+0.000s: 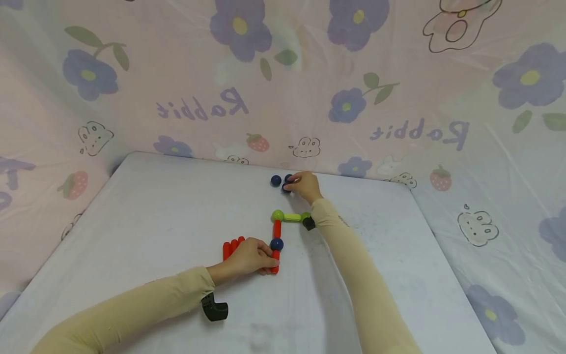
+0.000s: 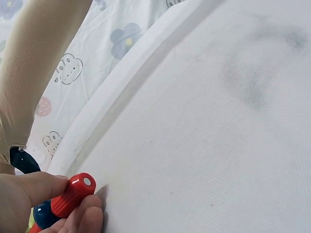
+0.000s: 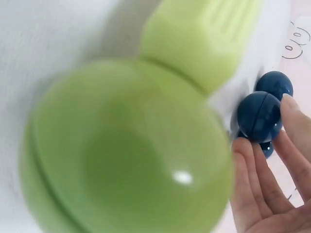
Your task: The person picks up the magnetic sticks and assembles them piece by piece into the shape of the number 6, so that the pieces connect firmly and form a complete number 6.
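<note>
My left hand [image 1: 246,255] pinches a red magnetic rod [image 2: 69,198] between thumb and fingers. A dark blue ball [image 1: 276,244] joins that rod to another red rod [image 1: 277,229]. Beyond them, a light green ball [image 1: 277,215] forms a corner with a light green rod [image 1: 292,217], which ends at a second green ball [image 3: 126,155]. At the back, my right hand [image 1: 306,186] holds one dark blue ball [image 3: 260,116] between its thumb and fingertips. Two more blue balls lie close by, one of them a separate ball [image 1: 276,181] on the left.
Several loose red rods [image 1: 233,244] lie side by side just left of my left hand, partly covered by it. The white table [image 1: 177,206] meets a patterned cloth [image 1: 283,98] at its back and sides. Black wrist cameras [image 1: 215,310] hang beneath the sleeves.
</note>
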`<state>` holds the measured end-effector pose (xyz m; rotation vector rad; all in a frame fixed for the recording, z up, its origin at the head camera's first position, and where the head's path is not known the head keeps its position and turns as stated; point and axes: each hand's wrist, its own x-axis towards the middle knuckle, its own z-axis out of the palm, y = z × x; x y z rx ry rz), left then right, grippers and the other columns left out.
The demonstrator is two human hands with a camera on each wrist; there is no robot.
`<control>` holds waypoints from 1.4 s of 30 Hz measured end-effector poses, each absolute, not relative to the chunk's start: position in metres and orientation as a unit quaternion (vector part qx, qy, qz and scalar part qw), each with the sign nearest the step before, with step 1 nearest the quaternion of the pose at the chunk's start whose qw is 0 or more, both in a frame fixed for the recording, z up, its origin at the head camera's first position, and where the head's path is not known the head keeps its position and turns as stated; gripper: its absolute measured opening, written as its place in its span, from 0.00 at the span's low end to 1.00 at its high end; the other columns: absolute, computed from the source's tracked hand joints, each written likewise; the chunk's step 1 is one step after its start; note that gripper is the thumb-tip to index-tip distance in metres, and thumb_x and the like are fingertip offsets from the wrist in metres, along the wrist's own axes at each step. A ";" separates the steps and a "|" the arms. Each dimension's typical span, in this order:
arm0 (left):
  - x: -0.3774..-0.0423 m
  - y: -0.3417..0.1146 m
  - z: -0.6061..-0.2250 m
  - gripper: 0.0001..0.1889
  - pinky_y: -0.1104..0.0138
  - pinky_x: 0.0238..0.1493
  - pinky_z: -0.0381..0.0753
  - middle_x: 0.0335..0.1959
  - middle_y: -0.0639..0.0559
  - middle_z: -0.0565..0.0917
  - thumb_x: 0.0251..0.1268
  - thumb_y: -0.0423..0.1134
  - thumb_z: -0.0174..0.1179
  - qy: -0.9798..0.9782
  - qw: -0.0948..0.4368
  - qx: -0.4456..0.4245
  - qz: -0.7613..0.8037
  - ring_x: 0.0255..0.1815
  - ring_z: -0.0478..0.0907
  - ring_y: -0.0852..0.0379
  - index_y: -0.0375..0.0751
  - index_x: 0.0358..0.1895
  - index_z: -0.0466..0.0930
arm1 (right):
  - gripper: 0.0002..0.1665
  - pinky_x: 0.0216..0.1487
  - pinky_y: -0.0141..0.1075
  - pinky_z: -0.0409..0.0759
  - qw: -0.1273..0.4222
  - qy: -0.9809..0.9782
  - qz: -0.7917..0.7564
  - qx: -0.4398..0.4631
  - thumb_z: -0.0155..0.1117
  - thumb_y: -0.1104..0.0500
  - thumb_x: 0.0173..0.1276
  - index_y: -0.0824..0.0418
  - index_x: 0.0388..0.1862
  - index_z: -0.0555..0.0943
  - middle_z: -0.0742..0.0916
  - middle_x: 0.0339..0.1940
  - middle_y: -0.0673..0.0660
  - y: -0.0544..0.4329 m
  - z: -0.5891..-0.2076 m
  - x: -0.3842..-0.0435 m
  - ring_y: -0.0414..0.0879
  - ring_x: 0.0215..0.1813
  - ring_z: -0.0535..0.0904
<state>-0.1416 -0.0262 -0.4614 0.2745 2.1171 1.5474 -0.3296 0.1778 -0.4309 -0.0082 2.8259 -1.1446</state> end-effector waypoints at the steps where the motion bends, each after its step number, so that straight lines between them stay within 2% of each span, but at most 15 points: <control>1: -0.141 -0.026 -0.461 0.16 0.67 0.31 0.86 0.28 0.44 0.89 0.58 0.37 0.71 0.777 0.251 0.100 0.569 0.24 0.85 0.58 0.29 0.43 0.80 | 0.21 0.58 0.47 0.80 0.048 0.927 -0.373 -0.002 0.76 0.55 0.58 0.60 0.50 0.86 0.87 0.54 0.59 0.178 -0.432 -0.330 0.54 0.54 0.82; 12: -0.142 -0.026 -0.460 0.16 0.67 0.31 0.86 0.29 0.43 0.89 0.58 0.37 0.70 0.773 0.253 0.097 0.573 0.24 0.86 0.57 0.29 0.43 0.79 | 0.19 0.57 0.47 0.81 0.041 0.929 -0.368 -0.006 0.76 0.58 0.59 0.61 0.49 0.86 0.88 0.53 0.59 0.176 -0.434 -0.330 0.55 0.54 0.83; 31: -0.141 -0.027 -0.460 0.16 0.67 0.30 0.86 0.28 0.44 0.89 0.58 0.37 0.71 0.777 0.249 0.103 0.568 0.24 0.86 0.57 0.30 0.42 0.80 | 0.19 0.55 0.45 0.82 0.045 0.932 -0.360 -0.003 0.76 0.56 0.59 0.58 0.49 0.86 0.88 0.52 0.60 0.178 -0.431 -0.329 0.53 0.52 0.84; 38: -0.141 -0.027 -0.460 0.15 0.67 0.31 0.86 0.28 0.44 0.89 0.58 0.38 0.71 0.781 0.247 0.103 0.564 0.24 0.86 0.57 0.30 0.42 0.80 | 0.18 0.48 0.42 0.84 0.049 0.924 -0.380 -0.016 0.75 0.56 0.59 0.58 0.49 0.86 0.89 0.50 0.60 0.179 -0.428 -0.326 0.52 0.47 0.87; 42: -0.141 -0.027 -0.460 0.15 0.67 0.31 0.86 0.28 0.44 0.89 0.58 0.38 0.71 0.782 0.247 0.099 0.563 0.24 0.86 0.57 0.31 0.42 0.80 | 0.19 0.49 0.42 0.84 0.056 0.919 -0.391 -0.023 0.75 0.56 0.60 0.59 0.50 0.86 0.89 0.48 0.61 0.179 -0.425 -0.322 0.52 0.45 0.88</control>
